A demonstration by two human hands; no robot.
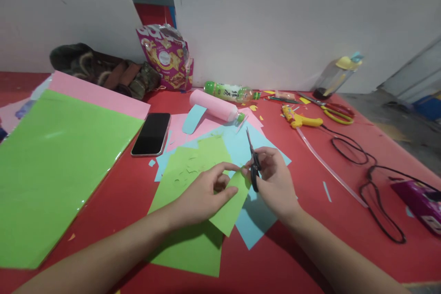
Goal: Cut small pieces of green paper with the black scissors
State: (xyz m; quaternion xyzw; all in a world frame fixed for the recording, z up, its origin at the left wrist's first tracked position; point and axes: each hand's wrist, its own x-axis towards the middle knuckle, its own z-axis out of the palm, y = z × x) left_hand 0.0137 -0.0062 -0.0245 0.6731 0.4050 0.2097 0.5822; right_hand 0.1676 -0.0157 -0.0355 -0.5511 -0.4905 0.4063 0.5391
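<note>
My left hand (210, 190) pinches a small piece of green paper (230, 213), its thumb lying on top and its index finger reaching toward the paper's upper edge. In my right hand (275, 183) is a small pair of black-handled scissors (254, 165), blades pointing up and away from me. The fingertips of both hands almost meet at the top of the green piece. Under them lie a larger green sheet (193, 248), scattered with thin green clippings (186, 170), and light blue paper (253, 225). Whether the scissor blades are parted is hard to make out.
A pink-wrapped bottle (215, 105) and a green-labelled drink bottle (230, 92) lie behind the papers. To the left are a phone (151, 134) and a sleeved green sheet (58, 161). A yellow glue gun (301, 118) with its cord, and yellow-red scissors (337, 112), lie right.
</note>
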